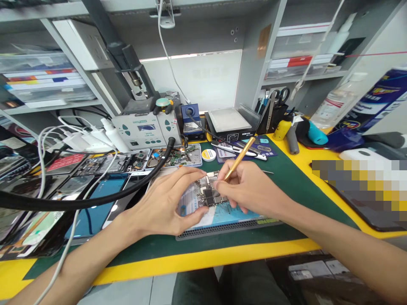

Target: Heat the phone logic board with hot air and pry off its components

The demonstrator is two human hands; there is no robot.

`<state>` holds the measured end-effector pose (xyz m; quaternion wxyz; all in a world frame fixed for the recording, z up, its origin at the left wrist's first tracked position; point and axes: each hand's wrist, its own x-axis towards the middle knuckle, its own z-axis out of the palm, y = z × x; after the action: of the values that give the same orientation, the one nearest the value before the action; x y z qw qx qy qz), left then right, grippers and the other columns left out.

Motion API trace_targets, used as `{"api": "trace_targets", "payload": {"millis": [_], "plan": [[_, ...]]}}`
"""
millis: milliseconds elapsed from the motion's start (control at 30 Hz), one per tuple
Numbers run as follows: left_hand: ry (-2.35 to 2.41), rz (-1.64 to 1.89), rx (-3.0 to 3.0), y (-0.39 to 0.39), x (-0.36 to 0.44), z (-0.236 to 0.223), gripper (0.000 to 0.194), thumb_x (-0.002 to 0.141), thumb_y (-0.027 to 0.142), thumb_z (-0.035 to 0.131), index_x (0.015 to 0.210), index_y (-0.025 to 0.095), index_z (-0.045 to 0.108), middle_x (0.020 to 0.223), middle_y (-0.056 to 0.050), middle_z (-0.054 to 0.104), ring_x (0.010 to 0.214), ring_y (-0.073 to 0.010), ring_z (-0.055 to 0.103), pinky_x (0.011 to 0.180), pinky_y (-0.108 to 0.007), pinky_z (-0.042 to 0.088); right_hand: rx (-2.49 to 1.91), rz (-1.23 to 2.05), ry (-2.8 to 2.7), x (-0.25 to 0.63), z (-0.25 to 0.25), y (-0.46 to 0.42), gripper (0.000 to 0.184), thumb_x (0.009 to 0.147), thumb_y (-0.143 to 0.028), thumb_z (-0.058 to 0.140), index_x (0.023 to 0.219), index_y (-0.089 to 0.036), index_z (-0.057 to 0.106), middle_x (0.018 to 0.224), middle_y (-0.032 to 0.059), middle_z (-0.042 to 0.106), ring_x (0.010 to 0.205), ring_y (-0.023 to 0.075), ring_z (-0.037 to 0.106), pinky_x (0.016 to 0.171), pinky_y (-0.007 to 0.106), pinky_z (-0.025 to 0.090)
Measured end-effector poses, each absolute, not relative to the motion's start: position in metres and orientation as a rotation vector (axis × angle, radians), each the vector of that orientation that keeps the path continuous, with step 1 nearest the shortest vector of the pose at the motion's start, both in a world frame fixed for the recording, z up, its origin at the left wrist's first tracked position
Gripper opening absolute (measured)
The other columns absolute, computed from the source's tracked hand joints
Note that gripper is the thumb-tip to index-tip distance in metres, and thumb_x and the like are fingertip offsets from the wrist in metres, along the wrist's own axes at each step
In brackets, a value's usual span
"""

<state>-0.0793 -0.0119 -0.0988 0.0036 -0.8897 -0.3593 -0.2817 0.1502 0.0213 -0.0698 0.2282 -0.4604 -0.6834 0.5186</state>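
A small phone circuit board, with dark chips and silvery shields, lies on a blue-and-white printed pad in front of me. My left hand grips the board by its edges, index fingertip at the far edge and thumb at the near one. My right hand pinches a slim gold pen-shaped tool, its handle slanting up and to the right. The tool's lower end is hidden behind my fingers, over the right part of the board, so I cannot tell whether it touches.
Phone parts crowd the left, crossed by a black hose and white cables. Behind are a parts tray, a round tin, tweezers and a rework station. Bottles stand right.
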Motion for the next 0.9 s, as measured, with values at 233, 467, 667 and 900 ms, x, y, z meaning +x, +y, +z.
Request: {"api": "trace_targets", "payload": {"millis": [233, 467, 667, 900], "plan": [[-1.139, -0.881, -2.790, -0.0117, -0.0789, -0.0982, 0.063, 0.082, 0.035, 0.073, 0.136, 0.019, 0.045, 0.131, -0.014, 0.063, 0.121, -0.0270, 0.061, 0.103, -0.042, 0.053, -1.278, 1.446, -1.882, 0.1509, -0.0698, 0.0222, 0.006, 0.081, -0.022, 0.060, 0.085, -0.020, 0.056, 0.050, -0.0053, 0.057, 0.035, 0.0068, 0.045, 0.031, 0.016, 0.037], [-1.143, -0.879, -2.786, -0.0123, -0.0801, -0.0977, 0.063, 0.081, 0.035, 0.074, 0.136, 0.016, 0.046, 0.131, -0.014, 0.063, 0.121, -0.0259, 0.061, 0.104, -0.041, 0.052, -1.231, 1.434, -1.884, 0.1516, -0.0736, 0.0217, 0.006, 0.082, -0.024, 0.059, 0.086, -0.022, 0.055, 0.051, -0.0063, 0.056, 0.037, 0.0072, 0.046, 0.031, 0.016, 0.036], [-1.140, -0.875, -2.790, -0.0102, -0.0785, -0.0989, 0.064, 0.082, 0.035, 0.073, 0.136, 0.016, 0.046, 0.131, -0.014, 0.063, 0.121, -0.0257, 0.061, 0.103, -0.041, 0.052, -1.216, 1.440, -1.873, 0.1500, -0.0705, 0.0202, 0.007, 0.081, -0.021, 0.060, 0.083, -0.021, 0.054, 0.053, -0.0076, 0.056, 0.037, 0.0048, 0.046, 0.035, 0.014, 0.036], [-1.133, -0.871, -2.786, -0.0122, -0.0807, -0.0984, 0.063, 0.082, 0.035, 0.073, 0.135, 0.015, 0.047, 0.130, -0.014, 0.063, 0.121, -0.0252, 0.061, 0.105, -0.039, 0.051, -1.208, 1.396, -1.924, 0.1509, -0.0716, 0.0191, 0.006, 0.079, -0.021, 0.060, 0.082, -0.021, 0.055, 0.056, -0.0069, 0.055, 0.044, 0.0062, 0.051, 0.039, 0.015, 0.032]]}}
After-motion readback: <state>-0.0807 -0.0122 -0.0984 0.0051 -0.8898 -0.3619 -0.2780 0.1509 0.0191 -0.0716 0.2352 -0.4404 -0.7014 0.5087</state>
